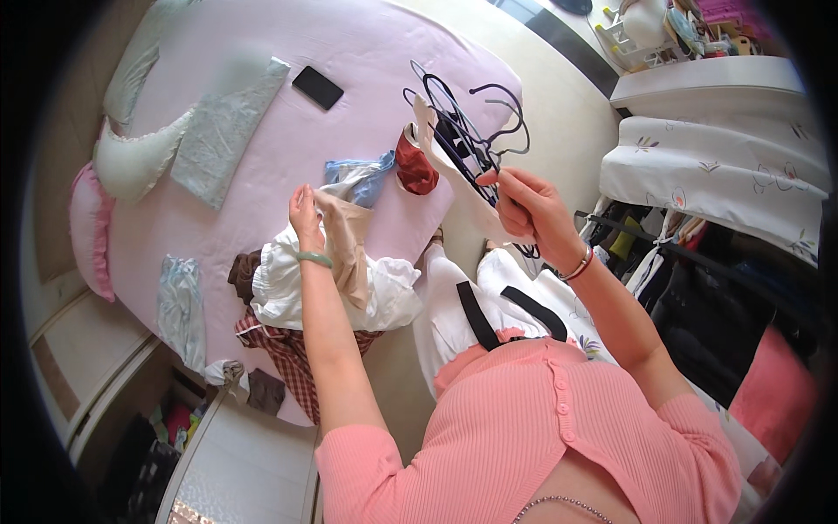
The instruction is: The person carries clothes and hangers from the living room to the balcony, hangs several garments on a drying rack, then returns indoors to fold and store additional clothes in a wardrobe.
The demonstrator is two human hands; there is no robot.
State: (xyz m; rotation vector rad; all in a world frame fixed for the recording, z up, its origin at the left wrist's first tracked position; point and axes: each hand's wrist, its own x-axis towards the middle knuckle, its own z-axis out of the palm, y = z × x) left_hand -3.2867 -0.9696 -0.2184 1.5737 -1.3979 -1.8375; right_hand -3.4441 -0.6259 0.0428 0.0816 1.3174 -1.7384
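Observation:
My left hand pinches the top of a beige garment that hangs down over a pile of clothes. A green bangle sits on that wrist. My right hand grips a cream-coloured cloth together with a bunch of dark wire hangers held over the bed's edge. Below the left hand lie a white blouse and a red checked garment on the pink bed.
A black phone, a pale folded cloth, pillows, a blue garment and a dark red one lie on the bed. A clothes rack with hanging clothes stands to the right under a white flowered cover.

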